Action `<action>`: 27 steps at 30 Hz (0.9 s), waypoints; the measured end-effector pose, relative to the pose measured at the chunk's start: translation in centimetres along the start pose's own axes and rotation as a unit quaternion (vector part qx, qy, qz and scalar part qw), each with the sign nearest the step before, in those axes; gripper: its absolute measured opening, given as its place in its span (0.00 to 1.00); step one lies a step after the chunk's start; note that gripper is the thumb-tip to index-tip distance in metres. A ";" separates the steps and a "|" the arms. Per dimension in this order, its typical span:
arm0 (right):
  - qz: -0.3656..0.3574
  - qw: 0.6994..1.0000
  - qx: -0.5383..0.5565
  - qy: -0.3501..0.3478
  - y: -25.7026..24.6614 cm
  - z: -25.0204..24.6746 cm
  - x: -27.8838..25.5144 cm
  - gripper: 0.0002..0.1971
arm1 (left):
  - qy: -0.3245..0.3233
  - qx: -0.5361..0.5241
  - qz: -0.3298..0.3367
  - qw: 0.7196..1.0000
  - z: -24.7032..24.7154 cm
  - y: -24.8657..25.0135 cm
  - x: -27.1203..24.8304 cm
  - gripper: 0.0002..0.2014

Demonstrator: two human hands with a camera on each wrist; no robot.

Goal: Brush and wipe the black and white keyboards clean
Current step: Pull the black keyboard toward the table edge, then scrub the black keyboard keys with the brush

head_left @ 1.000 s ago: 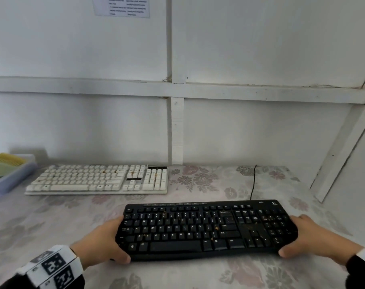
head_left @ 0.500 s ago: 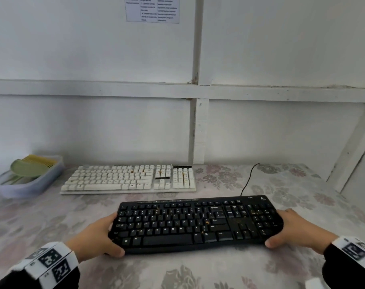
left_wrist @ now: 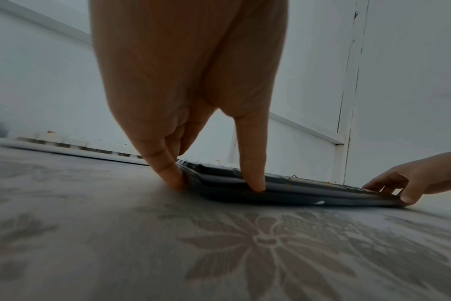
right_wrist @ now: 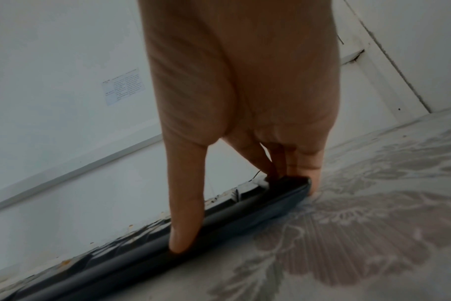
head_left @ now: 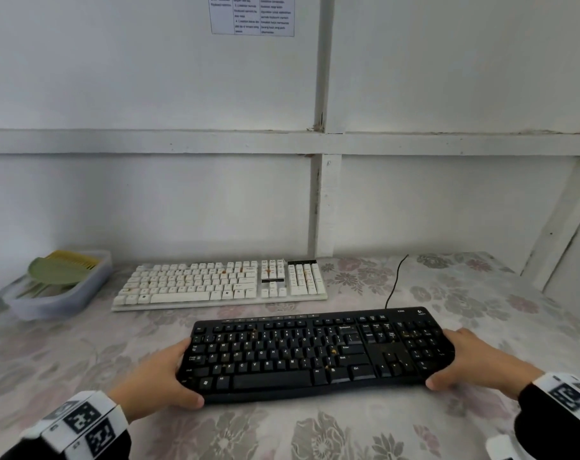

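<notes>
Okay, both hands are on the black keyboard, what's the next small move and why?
Probably let the left hand go and reach for the brush in the tray at far left. The black keyboard, which the right hand also holds, sits near and shows orange crumbs among its keys.

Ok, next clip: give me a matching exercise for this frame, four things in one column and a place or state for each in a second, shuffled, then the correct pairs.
Things:
1. black corded keyboard
2. white full-size keyboard
3. translucent plastic tray
4. printed paper notice

Places or states:
A. stuck high on the white wall
B. at the table's far left, holding a green and a yellow item
C. gripped at both ends, left hand and right hand
D. lying untouched by the wall, orange specks on its keys

Pairs: 1-C, 2-D, 3-B, 4-A
</notes>
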State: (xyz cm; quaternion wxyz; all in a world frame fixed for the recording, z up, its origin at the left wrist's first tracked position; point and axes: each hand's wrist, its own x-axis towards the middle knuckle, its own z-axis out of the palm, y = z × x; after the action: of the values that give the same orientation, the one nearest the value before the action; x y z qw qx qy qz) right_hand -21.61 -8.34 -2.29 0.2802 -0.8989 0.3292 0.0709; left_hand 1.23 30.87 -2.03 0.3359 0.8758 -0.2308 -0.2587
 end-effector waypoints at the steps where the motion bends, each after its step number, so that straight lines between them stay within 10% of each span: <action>1: 0.003 1.000 0.005 -0.004 -0.1 0.0 -0.2 0.34 | 0.005 0.005 0.002 1.000 0.0 0.1 -0.1 0.38; 17: 0.037 0.993 -0.111 0.002 -2.8 0.4 -0.8 0.43 | 0.017 0.059 -0.018 0.998 0.1 -0.7 -0.8 0.45; 27: -0.121 0.990 -0.068 -0.017 -16.5 4.5 -1.0 0.43 | 0.103 0.039 -0.014 0.994 -6.5 -6.1 0.0 0.42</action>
State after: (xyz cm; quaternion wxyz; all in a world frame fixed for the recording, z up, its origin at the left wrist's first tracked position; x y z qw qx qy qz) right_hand -11.75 5.03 1.83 0.2303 -0.9477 0.2080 0.0739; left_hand 6.57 37.98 -2.14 0.3198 0.9133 -0.1928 -0.1628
